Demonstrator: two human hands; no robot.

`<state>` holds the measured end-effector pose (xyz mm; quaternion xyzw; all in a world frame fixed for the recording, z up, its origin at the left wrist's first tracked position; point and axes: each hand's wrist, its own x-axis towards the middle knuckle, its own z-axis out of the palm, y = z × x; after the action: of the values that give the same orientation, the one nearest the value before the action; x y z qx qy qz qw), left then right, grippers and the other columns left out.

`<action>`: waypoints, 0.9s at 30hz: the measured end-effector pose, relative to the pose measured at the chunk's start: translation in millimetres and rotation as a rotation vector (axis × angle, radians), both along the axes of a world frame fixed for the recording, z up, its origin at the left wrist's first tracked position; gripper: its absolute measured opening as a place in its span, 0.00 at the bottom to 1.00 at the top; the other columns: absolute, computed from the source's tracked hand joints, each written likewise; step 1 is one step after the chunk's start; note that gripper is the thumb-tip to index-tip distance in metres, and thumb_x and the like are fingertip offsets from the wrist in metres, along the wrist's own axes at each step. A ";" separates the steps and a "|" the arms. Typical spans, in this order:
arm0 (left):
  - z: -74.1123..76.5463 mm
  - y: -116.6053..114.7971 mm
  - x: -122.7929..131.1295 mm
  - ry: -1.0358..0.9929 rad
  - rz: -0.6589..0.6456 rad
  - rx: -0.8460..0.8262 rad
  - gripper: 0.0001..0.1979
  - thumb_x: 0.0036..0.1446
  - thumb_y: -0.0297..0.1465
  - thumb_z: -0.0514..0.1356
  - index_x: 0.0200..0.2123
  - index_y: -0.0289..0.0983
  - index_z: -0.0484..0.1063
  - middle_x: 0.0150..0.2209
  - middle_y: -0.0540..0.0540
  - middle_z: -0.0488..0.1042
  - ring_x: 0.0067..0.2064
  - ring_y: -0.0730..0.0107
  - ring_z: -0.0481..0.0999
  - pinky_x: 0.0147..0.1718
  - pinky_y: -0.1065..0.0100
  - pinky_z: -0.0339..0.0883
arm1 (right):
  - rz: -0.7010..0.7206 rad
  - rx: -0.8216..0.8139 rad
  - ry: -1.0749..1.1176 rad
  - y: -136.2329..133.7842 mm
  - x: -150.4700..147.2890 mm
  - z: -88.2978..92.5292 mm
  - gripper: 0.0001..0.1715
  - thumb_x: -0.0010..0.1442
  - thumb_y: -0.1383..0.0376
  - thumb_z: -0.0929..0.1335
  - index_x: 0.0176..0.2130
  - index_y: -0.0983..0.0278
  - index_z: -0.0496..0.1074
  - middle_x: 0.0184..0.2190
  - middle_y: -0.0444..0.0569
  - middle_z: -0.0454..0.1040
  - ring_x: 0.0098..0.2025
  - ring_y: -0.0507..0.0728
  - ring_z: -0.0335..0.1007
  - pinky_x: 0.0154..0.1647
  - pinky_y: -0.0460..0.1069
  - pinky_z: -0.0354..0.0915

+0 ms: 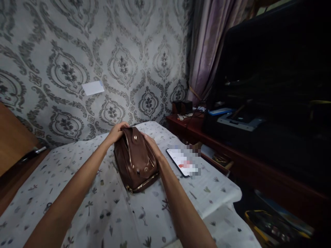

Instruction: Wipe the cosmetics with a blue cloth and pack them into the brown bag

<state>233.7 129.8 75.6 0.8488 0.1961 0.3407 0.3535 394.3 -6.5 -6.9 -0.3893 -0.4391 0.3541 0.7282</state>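
Observation:
A brown leather bag (pixel 138 155) with gold zippers and a round clasp stands on the patterned white sheet (pixel 108 206). At its far left top corner, my left hand (pixel 117 132) has its fingers bent over the edge, gripping it. Along the bag's right side lies my right hand (pixel 153 146), pressed against the leather, its fingertips partly hidden behind the bag. To the right of the bag, a phone (pixel 181 162) with a lit screen rests on the sheet, its display partly blurred.
A dark red desk (pixel 188 124) with cables, a small black box (pixel 182 106) and an open drawer (pixel 216 159) stands at the right, beside a large dark screen (pixel 271 86). Patterned wallpaper rises behind the bed. A wooden board (pixel 15 137) is at the far left.

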 end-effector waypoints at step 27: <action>28.7 -112.1 -32.5 0.370 -0.074 0.349 0.27 0.64 0.47 0.57 0.64 0.47 0.68 0.70 0.46 0.61 0.73 0.44 0.51 0.70 0.46 0.41 | 0.096 0.035 0.111 -5.0 0.5 -2.3 0.32 0.53 0.43 0.73 0.50 0.60 0.80 0.56 0.47 0.78 0.64 0.63 0.68 0.69 0.58 0.58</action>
<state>201.1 17.7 104.3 0.9515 0.1645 0.1950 0.1718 394.8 -11.5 -9.2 -0.3347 -0.4223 0.4022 0.7402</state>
